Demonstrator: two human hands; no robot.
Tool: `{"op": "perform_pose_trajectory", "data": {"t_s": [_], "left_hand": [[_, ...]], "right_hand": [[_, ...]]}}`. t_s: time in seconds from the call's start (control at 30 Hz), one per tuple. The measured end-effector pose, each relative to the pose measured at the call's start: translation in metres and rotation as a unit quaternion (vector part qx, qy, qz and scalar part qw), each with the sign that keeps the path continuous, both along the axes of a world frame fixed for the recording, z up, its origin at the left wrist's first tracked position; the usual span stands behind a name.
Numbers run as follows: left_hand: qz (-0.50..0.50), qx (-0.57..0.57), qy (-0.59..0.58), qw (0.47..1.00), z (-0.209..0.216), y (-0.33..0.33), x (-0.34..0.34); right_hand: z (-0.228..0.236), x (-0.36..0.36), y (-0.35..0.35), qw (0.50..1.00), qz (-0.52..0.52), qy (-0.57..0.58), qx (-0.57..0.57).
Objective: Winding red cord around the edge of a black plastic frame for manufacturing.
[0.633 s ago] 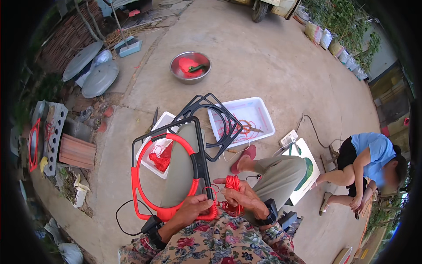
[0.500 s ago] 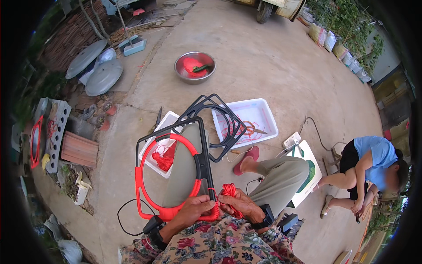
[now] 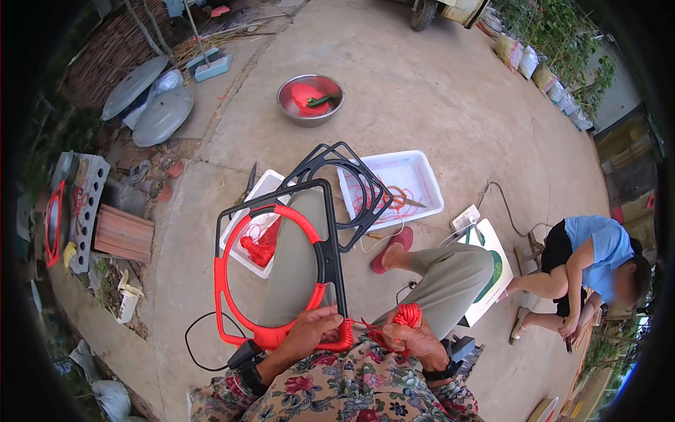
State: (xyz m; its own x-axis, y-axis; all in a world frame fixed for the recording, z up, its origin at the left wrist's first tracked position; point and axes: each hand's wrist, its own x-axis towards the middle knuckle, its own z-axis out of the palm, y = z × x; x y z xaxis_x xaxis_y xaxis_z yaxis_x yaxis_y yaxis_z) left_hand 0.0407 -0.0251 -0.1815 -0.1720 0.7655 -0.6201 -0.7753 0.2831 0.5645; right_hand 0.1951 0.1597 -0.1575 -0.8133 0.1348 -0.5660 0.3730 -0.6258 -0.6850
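1. Here we are at the near edge, and the left hand (image 3: 309, 334) is pinching the near right corner of the black frame (image 3: 332, 260), thumb and fingers pressed together over the wrapped part.
2. And the right hand (image 3: 416, 337), just to the right, has its fingers curled around a red cord bundle (image 3: 406, 315), loops bulging out on the far side.
3. Look at that strand (image 3: 365, 323)! It runs across the gap between the two hands, linking bundle and corner, with tight red coils right beside the left fingers.
4. The frame itself sits tilted in front of the flowered shirt (image 3: 330, 394), red over much of its ring and left side, bare black along the far and right bars; a trouser leg shows through the round opening.
5. Behind it, on the left, a white tray (image 3: 266, 184) holds a red heap (image 3: 261, 247), partly hidden by the frame.
6. Farther right, more black frames (image 3: 369, 172) overlap a second white tray (image 3: 404, 169), where orange-handled scissors (image 3: 399, 198) lie among loose red strands.
7. Far off, a metal bowl (image 3: 309, 121) carries something red and something long and green.
8. Over on the right, a person in a blue top (image 3: 598, 239) sits bent forward, near a white box (image 3: 492, 274) with a green pattern.
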Motion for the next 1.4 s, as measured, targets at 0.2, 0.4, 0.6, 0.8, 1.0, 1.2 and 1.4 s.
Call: {"op": "perform_pose_trajectory", "data": {"t_s": [0.2,0.4,0.6,0.8,1.0,1.2,1.4], "left_hand": [[-0.013,-0.006,-0.006,1.0,-0.002,-0.003,0.0],[-0.024,-0.016,0.022,0.999,-0.007,-0.004,0.002],[0.1,0.03,0.142,0.984,0.01,-0.004,0.02],[0.044,0.101,0.624,0.773,0.021,0.008,0.003],[-0.017,0.145,0.663,0.734,0.028,0.021,-0.003],[0.146,0.081,0.423,0.89,-0.001,0.016,0.004],[0.174,0.077,0.442,0.877,-0.004,0.005,0.005]], "right_hand": [[0.027,-0.007,-0.001,0.988,0.073,0.01,0.134],[0.044,-0.025,-0.017,0.968,0.196,-0.016,0.156],[0.056,-0.034,-0.004,0.979,0.13,-0.002,0.158],[0.068,-0.045,0.006,0.949,0.18,0.007,0.258],[0.069,-0.07,0.014,0.924,0.215,0.023,0.317],[0.028,-0.06,0.041,0.842,0.17,-0.027,0.511],[0.015,-0.033,0.018,0.867,0.352,0.038,0.35]]}}
